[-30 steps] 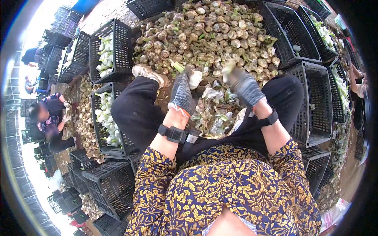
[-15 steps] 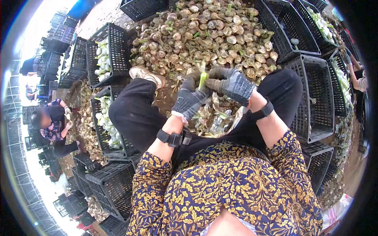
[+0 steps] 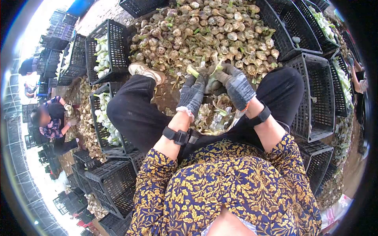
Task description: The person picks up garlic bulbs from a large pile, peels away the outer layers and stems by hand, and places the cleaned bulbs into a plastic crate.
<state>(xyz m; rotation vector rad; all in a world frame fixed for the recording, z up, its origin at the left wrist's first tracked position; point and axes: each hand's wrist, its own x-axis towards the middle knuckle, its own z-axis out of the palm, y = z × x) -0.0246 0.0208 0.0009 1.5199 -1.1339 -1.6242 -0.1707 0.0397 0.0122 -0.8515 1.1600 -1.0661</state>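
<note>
Both of my hands wear grey knit gloves with dark, soiled fingers and meet above the ground between my knees. My left hand [image 3: 193, 91] is closed round a garlic bulb, whose cut green-white stem [image 3: 192, 71] sticks out at the upper left. My right hand [image 3: 237, 87] is closed beside it, with a pale green strip of garlic skin [image 3: 217, 67] rising from its fingertips. Fingers hide most of the bulb. Below the hands lie loose garlic peelings [image 3: 215, 117]; beyond them spreads a big heap of unpeeled garlic [image 3: 204, 33].
Crates of cleaned white garlic [image 3: 103, 56] stand on the left, one [image 3: 105, 118] close by my knee. Black plastic crates [image 3: 309, 98] line my right side. A person [image 3: 53, 120] sits at far left beside another garlic heap; someone's arm shows at far right.
My hands have moved slightly apart. The stem, upright between them before, now tilts left from my left hand, and a pale strip shows at my right fingertips.
</note>
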